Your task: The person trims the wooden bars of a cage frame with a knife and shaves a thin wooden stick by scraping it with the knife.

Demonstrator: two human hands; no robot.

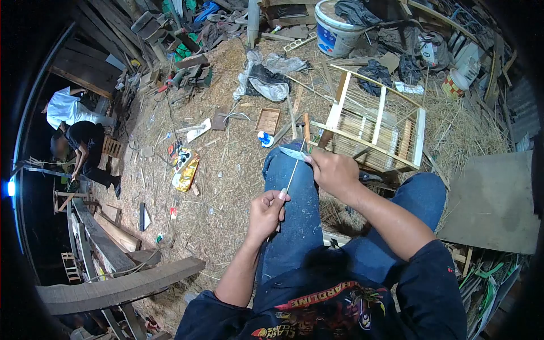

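In the head view, the left hand [266,214] pinches a thin stick [293,177] between thumb and forefinger, its other fingers curled in. The stick slants over the left thigh [303,212], its upper end by the knee's far edge. The right hand [335,173] is closed around a knife [292,153]; its grip hides the handle. The blade crosses the stick near that edge and seems to touch it, though the contact is too small to confirm.

This looks like shaving or trimming. Hold the edge nearly flat to the wood and take light passes, since so slender a piece would probably flex or split under a deep bite. Brace it against the thigh, roll it slightly between passes so it thins evenly, and direct strokes past the knee, away from the left thumb and the jeans. The slatted wooden frame [378,116] sits just beyond the knees, so short strokes suit best.
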